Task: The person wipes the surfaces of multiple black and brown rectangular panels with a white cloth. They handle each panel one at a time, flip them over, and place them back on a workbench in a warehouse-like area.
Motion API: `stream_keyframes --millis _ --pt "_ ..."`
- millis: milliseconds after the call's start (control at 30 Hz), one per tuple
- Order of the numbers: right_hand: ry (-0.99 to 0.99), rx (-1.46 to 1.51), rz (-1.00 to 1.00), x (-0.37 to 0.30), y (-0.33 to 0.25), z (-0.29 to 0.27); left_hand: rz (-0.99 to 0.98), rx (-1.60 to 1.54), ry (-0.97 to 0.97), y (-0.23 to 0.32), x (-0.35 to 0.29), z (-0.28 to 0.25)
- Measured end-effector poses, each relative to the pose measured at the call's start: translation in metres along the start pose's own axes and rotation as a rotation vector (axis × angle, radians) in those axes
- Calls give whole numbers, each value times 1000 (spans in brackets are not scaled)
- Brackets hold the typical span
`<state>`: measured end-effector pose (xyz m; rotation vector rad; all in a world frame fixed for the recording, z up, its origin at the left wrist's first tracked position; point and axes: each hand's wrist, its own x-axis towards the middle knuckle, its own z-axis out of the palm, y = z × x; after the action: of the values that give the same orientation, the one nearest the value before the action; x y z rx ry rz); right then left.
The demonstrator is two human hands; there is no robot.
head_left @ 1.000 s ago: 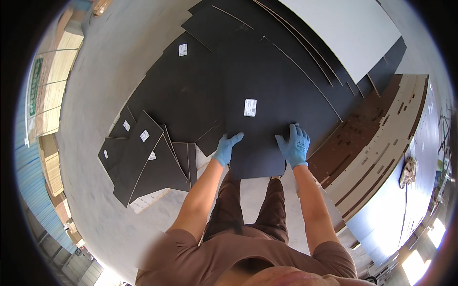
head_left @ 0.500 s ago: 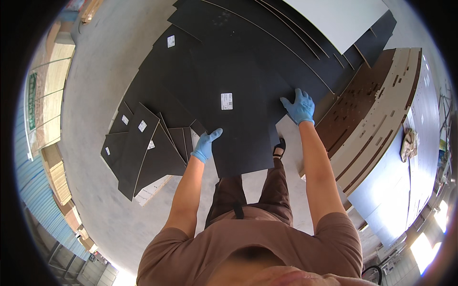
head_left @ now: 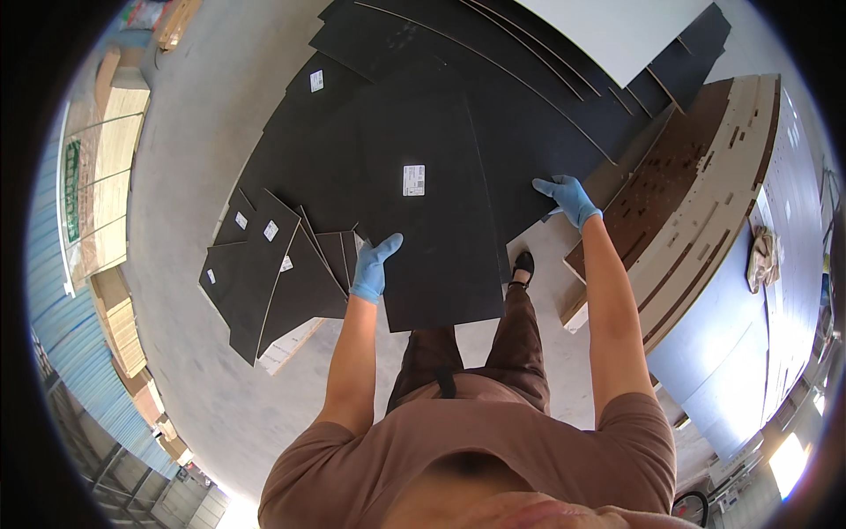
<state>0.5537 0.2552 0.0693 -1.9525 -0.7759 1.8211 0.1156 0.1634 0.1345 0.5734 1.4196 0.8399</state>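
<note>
A long black panel (head_left: 441,256) with a white label (head_left: 413,181) lies on top of other black panels, its near end reaching out toward my legs. My left hand (head_left: 372,269), in a blue glove, grips its left edge with the thumb on the upper face and the other fingers mostly hidden under it. To the right, my gloved right hand (head_left: 571,201) pinches the corner of another black panel (head_left: 520,167), which lies partly under the labelled one. The thumb rests on top and the fingertips are hidden at the edge.
Smaller labelled black panels (head_left: 242,300) lean in a fan at the left. A white panel (head_left: 608,26) lies at the far right of the pile. Stacked brown and white boards (head_left: 696,229) stand at right with a pair of work gloves (head_left: 763,258) on top. Pale wood stacks (head_left: 115,176) line the left.
My right hand has shifted right and closed round the panel's corner. The labelled panel's near end now sits apart from the panel below, showing its right edge. My left hand keeps its hold.
</note>
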Motion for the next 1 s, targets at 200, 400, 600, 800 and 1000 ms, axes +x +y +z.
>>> stream_keyframes --millis 200,400,600,800,1000 --pt "-156 481 -143 -73 -1 -22 -86 -122 -91 34 -40 15" --pt "113 140 -525 -212 -68 -46 -132 -249 -243 24 -62 47" --pt "307 -253 -897 -349 -109 -67 1 -557 -374 6 -43 123" --pt "485 -515 -1296 -436 -103 -53 -4 -777 -412 51 -37 167" --pt "713 -697 -1581 -506 -72 39 248 -885 -1018 109 -23 171"
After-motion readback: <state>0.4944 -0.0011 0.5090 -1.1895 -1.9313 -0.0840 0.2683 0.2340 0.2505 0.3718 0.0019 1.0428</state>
